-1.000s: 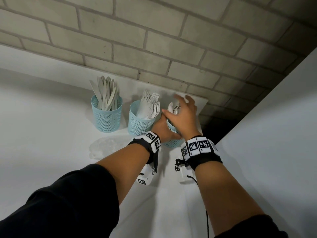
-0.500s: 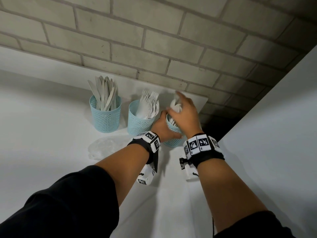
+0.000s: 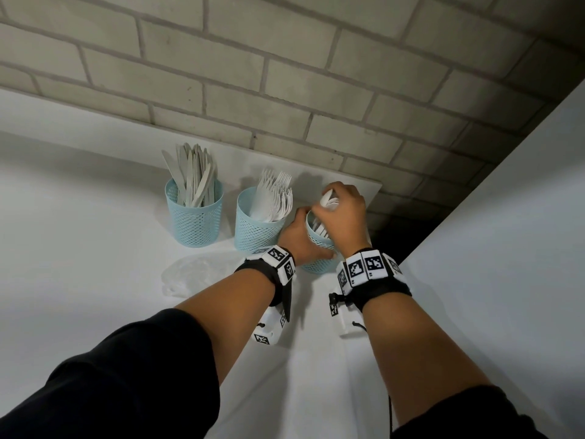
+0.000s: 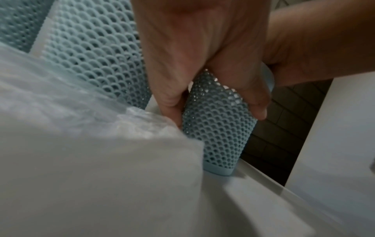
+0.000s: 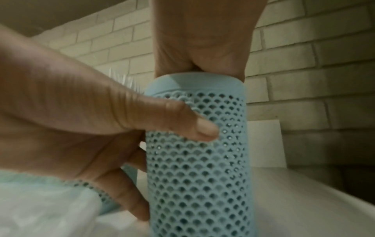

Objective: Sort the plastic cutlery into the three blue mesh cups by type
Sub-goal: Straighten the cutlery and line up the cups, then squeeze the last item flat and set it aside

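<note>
Three blue mesh cups stand in a row near the brick wall. The left cup [image 3: 194, 223] holds knives [image 3: 191, 177]. Forks [image 3: 273, 198] fill the middle cup [image 3: 254, 231]. My left hand [image 3: 297, 237] grips the side of the right cup [image 3: 318, 264], thumb and fingers curled round its mesh wall [image 4: 215, 125]. Over that cup's mouth, my right hand [image 3: 343, 210] curls round a bunch of white spoons [image 3: 327, 201] standing in it. In the right wrist view the palm sits on the cup's rim [image 5: 198, 81], and the spoons are hidden there.
A crumpled clear plastic bag [image 3: 198, 274] lies on the white table in front of the cups. The table's right edge [image 3: 376, 198] is close beside the right cup, with a dark gap beyond. A white surface [image 3: 506, 232] rises at the right.
My right hand's fingers, spread above the right cup a second ago, have curled down round the spoons. The left hand has stayed on the cup.
</note>
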